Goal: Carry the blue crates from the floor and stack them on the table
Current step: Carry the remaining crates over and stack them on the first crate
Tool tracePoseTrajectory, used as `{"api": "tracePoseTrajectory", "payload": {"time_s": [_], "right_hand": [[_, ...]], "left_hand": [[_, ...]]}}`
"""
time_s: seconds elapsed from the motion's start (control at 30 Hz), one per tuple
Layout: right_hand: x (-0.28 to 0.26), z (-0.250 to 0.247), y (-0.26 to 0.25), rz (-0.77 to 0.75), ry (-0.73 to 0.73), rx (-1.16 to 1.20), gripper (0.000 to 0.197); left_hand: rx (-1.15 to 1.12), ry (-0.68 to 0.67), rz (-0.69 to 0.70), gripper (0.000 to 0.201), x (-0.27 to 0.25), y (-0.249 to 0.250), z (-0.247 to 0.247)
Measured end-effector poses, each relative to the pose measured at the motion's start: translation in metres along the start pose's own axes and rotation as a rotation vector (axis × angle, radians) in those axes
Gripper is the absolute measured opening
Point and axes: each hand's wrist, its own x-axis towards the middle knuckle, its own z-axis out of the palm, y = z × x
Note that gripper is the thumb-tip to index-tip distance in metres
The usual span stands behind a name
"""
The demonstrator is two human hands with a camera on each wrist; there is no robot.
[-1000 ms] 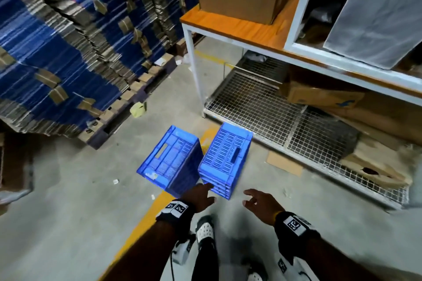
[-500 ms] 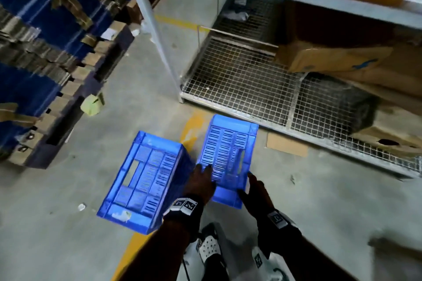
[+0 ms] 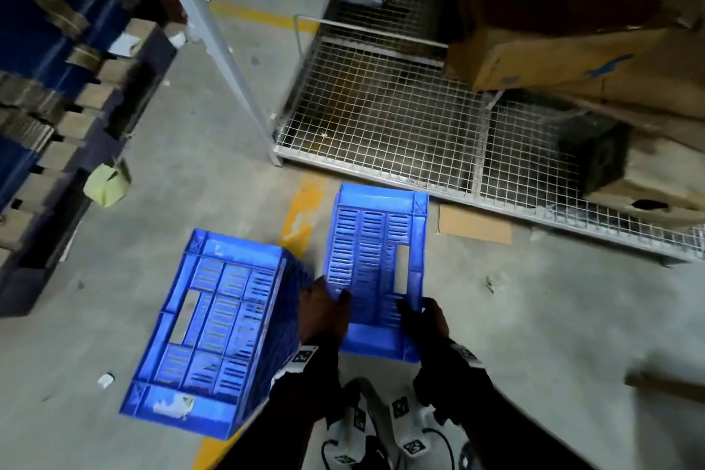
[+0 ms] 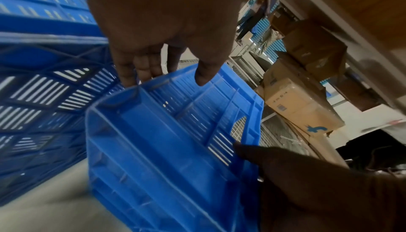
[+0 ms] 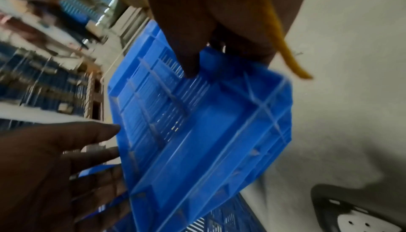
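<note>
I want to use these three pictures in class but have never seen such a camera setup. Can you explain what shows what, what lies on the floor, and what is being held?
No machine here: a person works with bare hands, wearing three cameras. The head view looks down at the grey concrete floor. Two blue slatted plastic crates lie there on their sides. The left hand and right hand grip the near edges of the right-hand crate; the larger-looking left-hand crate beside it is untouched. Each wrist view looks along a hand: the left hand's fingers curl over the crate's rim. Behind stands a white wire-mesh shelf with brown cardboard boxes.
</note>
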Motion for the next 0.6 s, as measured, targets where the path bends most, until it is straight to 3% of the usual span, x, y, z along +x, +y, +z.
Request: {"api": "tracePoseTrajectory", "payload": {"time_s": [0.17, 0.27, 0.33, 0.43, 0.6], "right_hand": [[-0.02, -0.027, -0.003, -0.087, 0.155, -0.11, 0.043], [-0.047, -0.056, 0.001, -0.153, 0.234, -0.173, 0.04], [-0.07, -0.086, 0.011, -0.205, 0.26, -0.232, 0.038], [-0.115, -0.139, 0.019, -0.272, 0.254, -0.369, 0.043], [-0.205, -0.231, 0.007, -0.379, 0.153, -0.535, 0.065]], "left_hand": [[-0.048, -0.118, 0.066, 0.075, -0.019, -0.002, -0.006], [-0.03, -0.157, 0.173, 0.053, -0.055, 0.008, -0.021], [0.083, -0.098, 0.346, 0.058, -0.084, 0.021, -0.03], [0.215, -0.031, 0.715, 0.064, -0.123, 0.052, -0.037], [0.303, -0.204, 1.278, 0.069, -0.204, 0.143, -0.055]]}}
